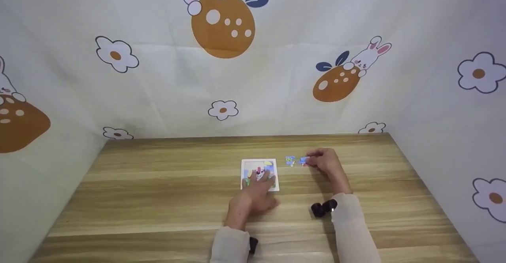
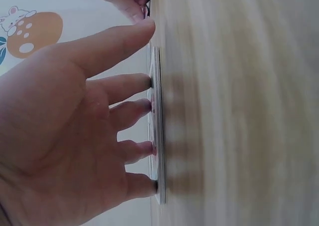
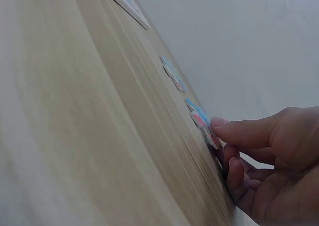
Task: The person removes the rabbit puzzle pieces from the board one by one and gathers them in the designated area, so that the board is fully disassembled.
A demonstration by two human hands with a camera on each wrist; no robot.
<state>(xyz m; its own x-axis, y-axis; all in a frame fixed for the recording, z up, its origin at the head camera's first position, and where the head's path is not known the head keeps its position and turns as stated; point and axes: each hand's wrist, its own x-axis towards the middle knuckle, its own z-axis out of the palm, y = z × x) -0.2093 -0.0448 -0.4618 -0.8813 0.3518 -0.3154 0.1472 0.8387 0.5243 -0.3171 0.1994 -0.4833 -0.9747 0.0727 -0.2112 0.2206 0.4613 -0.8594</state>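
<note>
A small square picture puzzle in a white frame [image 1: 277,182] lies on the table, part of its pale backing bare at the upper left. Spread over its lower half, my left hand [image 1: 257,197] touches it with straight fingertips; the left wrist view shows them on the thin board [image 2: 160,136], thumb held off. To the right, my right hand [image 1: 326,161] pinches a blue and pink puzzle piece [image 3: 200,121] between thumb and curled fingers, low over the wood. Between board and right hand lies another loose piece [image 1: 290,159], blue and green.
The wood-grain table [image 1: 158,199] meets a pale curtain [image 1: 166,77] printed with rabbits, orange fruit and flowers at the back and sides. Black wrist devices [image 1: 318,209] stick out from both cuffs.
</note>
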